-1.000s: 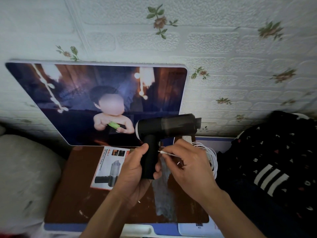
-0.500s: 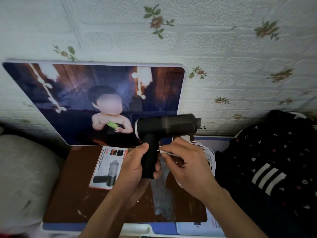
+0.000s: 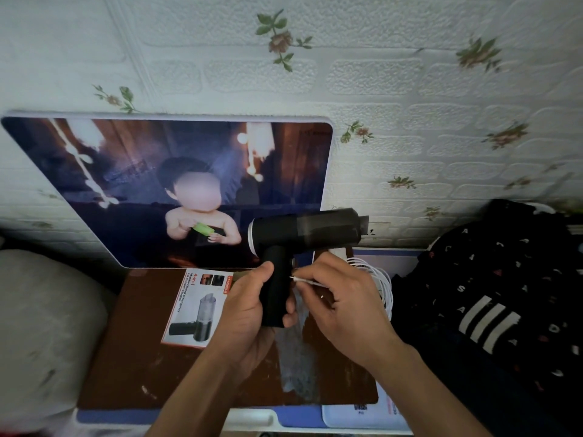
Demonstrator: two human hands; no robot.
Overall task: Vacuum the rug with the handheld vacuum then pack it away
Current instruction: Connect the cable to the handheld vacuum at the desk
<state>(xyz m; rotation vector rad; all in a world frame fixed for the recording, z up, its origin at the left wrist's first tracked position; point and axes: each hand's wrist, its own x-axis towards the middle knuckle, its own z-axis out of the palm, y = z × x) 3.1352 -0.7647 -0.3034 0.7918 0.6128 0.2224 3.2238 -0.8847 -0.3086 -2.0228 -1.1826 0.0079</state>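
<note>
Two forearms [image 3: 419, 383] in shot, bare all the way to the bottom edge; left hand [image 3: 249, 307] and right hand [image 3: 340, 305] bare too, slender fingers, short nails.

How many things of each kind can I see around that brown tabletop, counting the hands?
black handheld vacuum: 1
white cable: 1
hands: 2, the left hand gripping the vacuum's handle, the right hand pinching the cable
vacuum box: 1
picture panel: 1
dark garment: 1
Total: 7
</note>
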